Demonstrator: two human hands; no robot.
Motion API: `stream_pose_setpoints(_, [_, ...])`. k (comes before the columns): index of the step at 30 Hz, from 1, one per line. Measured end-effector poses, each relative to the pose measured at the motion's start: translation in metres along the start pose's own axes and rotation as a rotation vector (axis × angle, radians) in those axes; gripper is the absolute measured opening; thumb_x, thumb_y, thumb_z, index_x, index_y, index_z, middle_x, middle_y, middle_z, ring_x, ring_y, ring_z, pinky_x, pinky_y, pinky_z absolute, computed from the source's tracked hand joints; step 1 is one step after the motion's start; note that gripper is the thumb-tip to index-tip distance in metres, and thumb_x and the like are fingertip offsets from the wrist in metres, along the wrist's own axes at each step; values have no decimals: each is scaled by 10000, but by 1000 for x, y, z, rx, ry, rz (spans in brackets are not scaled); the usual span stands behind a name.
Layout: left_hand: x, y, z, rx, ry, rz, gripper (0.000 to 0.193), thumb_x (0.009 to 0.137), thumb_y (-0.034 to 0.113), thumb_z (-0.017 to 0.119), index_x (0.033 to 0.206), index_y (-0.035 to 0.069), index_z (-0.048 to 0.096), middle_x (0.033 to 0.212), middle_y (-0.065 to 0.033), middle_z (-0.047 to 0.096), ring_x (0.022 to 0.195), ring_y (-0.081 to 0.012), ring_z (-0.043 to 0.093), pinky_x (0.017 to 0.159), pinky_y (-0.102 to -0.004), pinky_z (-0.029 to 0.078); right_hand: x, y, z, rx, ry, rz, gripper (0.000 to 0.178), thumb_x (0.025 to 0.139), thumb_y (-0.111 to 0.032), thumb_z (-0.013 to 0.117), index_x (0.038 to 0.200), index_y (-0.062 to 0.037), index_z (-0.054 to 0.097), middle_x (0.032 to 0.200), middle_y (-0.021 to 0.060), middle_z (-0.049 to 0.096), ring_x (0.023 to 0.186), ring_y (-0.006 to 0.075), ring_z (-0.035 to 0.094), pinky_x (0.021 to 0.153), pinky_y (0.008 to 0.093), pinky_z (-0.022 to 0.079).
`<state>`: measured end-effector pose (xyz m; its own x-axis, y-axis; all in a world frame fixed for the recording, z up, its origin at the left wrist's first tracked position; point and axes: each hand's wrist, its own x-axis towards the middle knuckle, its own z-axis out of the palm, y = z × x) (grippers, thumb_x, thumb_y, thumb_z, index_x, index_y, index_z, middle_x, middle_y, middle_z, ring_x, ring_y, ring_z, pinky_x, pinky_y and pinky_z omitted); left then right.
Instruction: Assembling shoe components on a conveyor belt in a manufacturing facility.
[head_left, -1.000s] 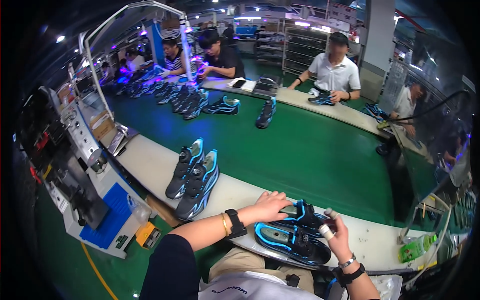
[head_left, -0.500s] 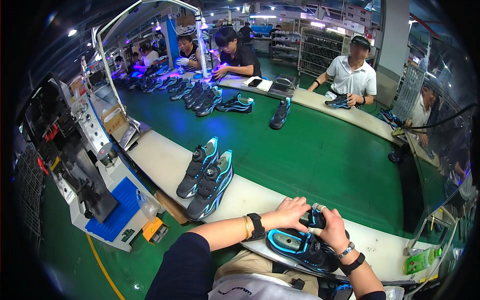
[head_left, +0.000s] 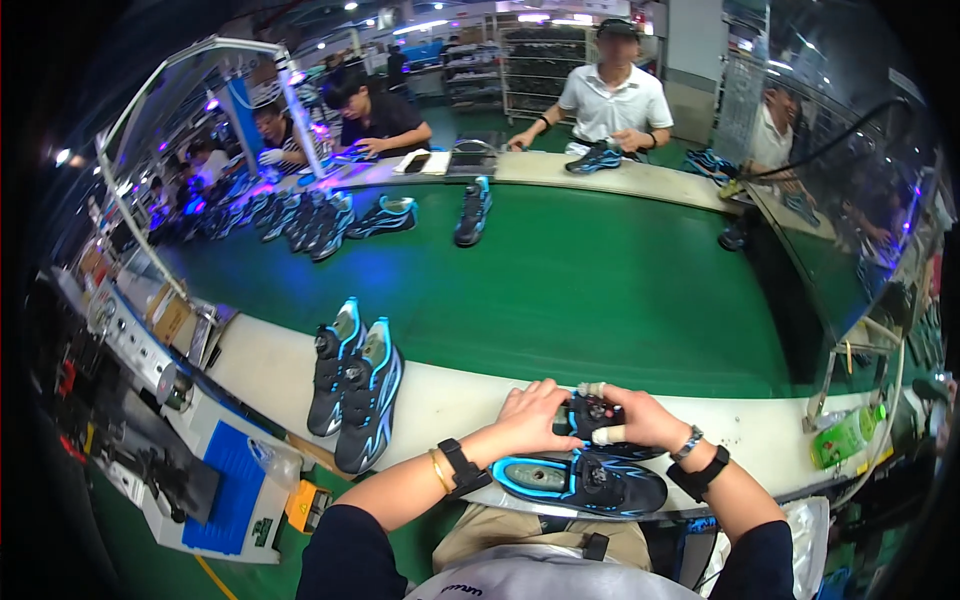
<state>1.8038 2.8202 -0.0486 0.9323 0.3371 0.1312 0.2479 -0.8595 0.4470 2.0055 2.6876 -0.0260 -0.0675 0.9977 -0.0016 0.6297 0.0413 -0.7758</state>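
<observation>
A black sneaker with blue trim (head_left: 590, 412) lies on the white bench ledge in front of me, partly covered by my hands. My left hand (head_left: 538, 418) grips its left end, fingers over the far side and thumb on the near side. From the right, my right hand (head_left: 648, 420) holds the same sneaker, with pale wraps on its thumb and a finger. Just nearer to me rests a second black sneaker (head_left: 625, 487), its blue-rimmed opening to the left and its toe to the right; neither hand holds it.
Two finished-looking sneakers (head_left: 362, 400) stand left on the ledge. A green bottle (head_left: 845, 437) is at the right. Beyond the green conveyor surface (head_left: 560, 290), a person in a white shirt (head_left: 612, 105) holds a shoe. A machine with a blue mat (head_left: 228, 485) stands at lower left.
My view has turned to the right and levelled, so the surroundings shift left in it. Both hands stay on the far sneaker, and the near sneaker shows more fully.
</observation>
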Motion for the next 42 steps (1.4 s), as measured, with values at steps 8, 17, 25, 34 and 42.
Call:
stream_pose_setpoints(8, [4, -3, 4, -66, 83, 16, 635, 719, 471, 771, 1204, 116, 566, 1048, -73, 587, 1028, -295, 580, 810, -443, 473, -7, -11, 23, -213, 236, -65, 667, 730, -206, 791, 1310, -58, 498, 954, 180, 630, 899, 358, 584, 825, 442, 490])
stream_pose_setpoints(17, [7, -8, 3, -83, 55, 75, 577, 690, 337, 807, 1156, 94, 570, 1045, -94, 576, 1017, -321, 573, 831, -439, 489, -6, 9, 17, -38, 322, -173, 310, 796, -171, 755, 995, -23, 569, 860, 100, 578, 730, 258, 569, 647, 364, 483])
stream_pose_setpoints(25, [4, -7, 2, -96, 54, 84, 537, 694, 307, 801, 1126, 94, 564, 1043, -105, 554, 1014, -334, 561, 832, -448, 486, -8, 11, 23, 4, 310, -240, 408, 746, -247, 809, 959, -33, 534, 834, 77, 544, 676, 235, 534, 622, 355, 473])
stream_pose_setpoints(34, [3, -5, 0, -104, 42, 71, 523, 711, 292, 785, 1129, 89, 546, 1083, -118, 528, 1043, -344, 548, 865, -442, 475, -11, 14, 29, 65, 330, -222, 336, 768, -211, 797, 884, -34, 536, 740, 60, 537, 655, 178, 528, 602, 316, 461])
stream_pose_setpoints(42, [6, -9, 3, -73, 5, 59, 542, 709, 298, 784, 1129, 71, 528, 1094, -118, 543, 1056, -340, 546, 872, -440, 470, -13, 8, 22, 22, 319, -209, 250, 815, -138, 730, 1033, -66, 630, 775, 76, 553, 711, 239, 571, 650, 352, 479])
